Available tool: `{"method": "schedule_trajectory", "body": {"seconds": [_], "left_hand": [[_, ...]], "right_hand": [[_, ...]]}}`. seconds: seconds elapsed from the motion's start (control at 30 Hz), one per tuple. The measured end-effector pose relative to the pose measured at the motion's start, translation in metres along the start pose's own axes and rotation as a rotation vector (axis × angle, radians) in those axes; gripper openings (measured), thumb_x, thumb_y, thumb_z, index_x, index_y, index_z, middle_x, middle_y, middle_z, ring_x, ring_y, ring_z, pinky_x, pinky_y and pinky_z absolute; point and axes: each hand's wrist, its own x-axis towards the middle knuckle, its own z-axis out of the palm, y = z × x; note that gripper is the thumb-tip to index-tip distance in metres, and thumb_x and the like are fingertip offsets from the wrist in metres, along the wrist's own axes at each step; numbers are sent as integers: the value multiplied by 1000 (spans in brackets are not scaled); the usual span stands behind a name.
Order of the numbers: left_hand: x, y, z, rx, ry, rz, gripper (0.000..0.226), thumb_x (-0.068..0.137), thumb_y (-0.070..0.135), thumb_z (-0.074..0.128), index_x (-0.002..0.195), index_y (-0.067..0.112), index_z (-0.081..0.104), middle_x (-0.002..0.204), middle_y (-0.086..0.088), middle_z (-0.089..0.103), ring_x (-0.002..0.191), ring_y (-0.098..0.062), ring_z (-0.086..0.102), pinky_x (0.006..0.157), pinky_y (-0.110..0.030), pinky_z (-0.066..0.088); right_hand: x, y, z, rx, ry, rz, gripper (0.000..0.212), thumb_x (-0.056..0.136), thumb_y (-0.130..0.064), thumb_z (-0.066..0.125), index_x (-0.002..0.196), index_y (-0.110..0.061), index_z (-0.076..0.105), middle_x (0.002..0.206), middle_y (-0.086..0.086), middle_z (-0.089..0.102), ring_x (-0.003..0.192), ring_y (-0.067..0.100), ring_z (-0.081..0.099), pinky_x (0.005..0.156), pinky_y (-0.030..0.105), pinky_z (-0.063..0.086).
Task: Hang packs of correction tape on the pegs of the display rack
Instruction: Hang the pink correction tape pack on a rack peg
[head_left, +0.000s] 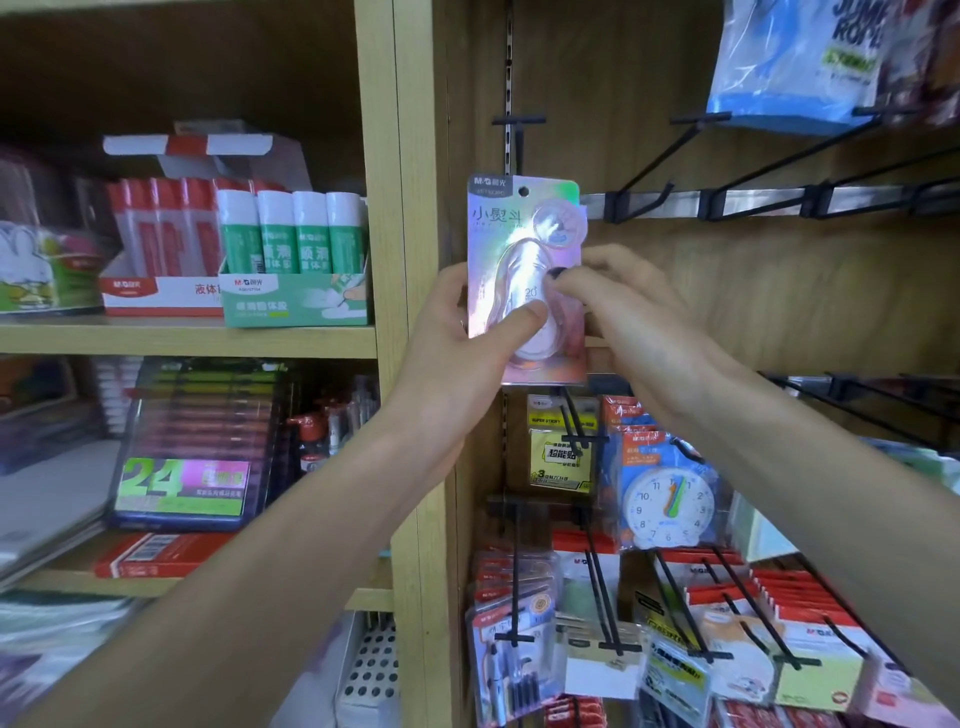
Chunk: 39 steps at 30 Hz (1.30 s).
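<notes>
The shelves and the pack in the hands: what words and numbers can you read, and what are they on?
"M&G", "小熨斗", "20": correction tape pack, gripped by left hand and right hand.
"JUMP ROPE", cut off: blue bag.
"24": pen box.
"M&G": green glue box.
"M&G", "液体": red glue box.
"SUPER STICKY", "超能贴", "3": yellow pack.
Numbers 1 to 11: toy clock.
Smaller print is too blurred.

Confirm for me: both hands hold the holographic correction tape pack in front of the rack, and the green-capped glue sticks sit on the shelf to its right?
Not quite. The head view shows the left hand and right hand holding the correction tape pack, but the glue sticks sit on the shelf to its left, not its right.
</notes>
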Motion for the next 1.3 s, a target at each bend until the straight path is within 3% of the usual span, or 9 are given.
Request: {"method": "schedule_trajectory", "body": {"seconds": [0.1,0.2,0.37,0.57,0.7,0.83,1.1,1.2,1.3], "left_hand": [[3,1,1,20,7,10,38,94,16,75,128,24,60,119,1,77,106,-20,76,100,-51,59],[5,2,2,24,19,28,36,94,18,76,127,25,61,118,2,77,107,-18,76,100,-50,59],[7,1,4,38,42,50,35,94,19,77,126,24,63,115,3,78,106,-15,76,100,-50,59],[10,2,4,94,65,75,34,94,23,77,124,25,63,114,7,78,103,-10,76,99,-41,60],[11,2,5,118,89,76,35,94,23,77,126,22,63,111,9,77,100,-8,75,93,-31,61],[14,1,8,149,116,53,35,95,27,76,126,20,62,107,7,77,95,-7,76,84,-23,60],[32,-9,17,219,175,-2,27,98,38,70,117,24,59,103,11,72,97,-10,73,91,-33,59],[46,-18,26,270,186,-57,41,98,41,62,128,15,53,119,-4,73,109,-26,72,98,-47,58],[57,-30,35,290,161,-162,56,97,42,57,138,9,39,132,-17,67,118,-38,67,101,-52,56]], "right_hand": [[-1,-1,0,40,12,-29,20,96,-19,68,116,-20,69,104,6,77,77,19,76,67,44,63],[0,-3,-2,65,13,-39,20,99,-18,67,119,-20,68,107,5,77,77,16,76,61,31,59],[3,-2,-1,35,16,-28,21,99,-22,67,120,-22,69,109,4,77,84,20,77,70,38,64],[7,-2,-1,47,23,-30,21,98,-23,67,118,-22,70,108,7,78,77,18,76,57,28,58],[10,-1,0,49,37,-39,22,98,-21,68,120,-21,69,111,3,79,90,22,80,69,36,65],[14,-1,1,47,56,-38,24,98,-21,68,122,-19,69,108,1,79,91,20,81,74,39,66],[36,8,7,-1,93,14,22,96,-26,70,116,-18,70,107,4,79,92,22,79,84,45,66],[55,12,12,-21,129,74,27,95,-24,71,119,-12,68,108,8,77,92,25,78,85,48,66],[74,19,16,-45,151,140,26,91,-25,72,113,-12,68,107,11,77,93,28,77,87,52,64]]}}
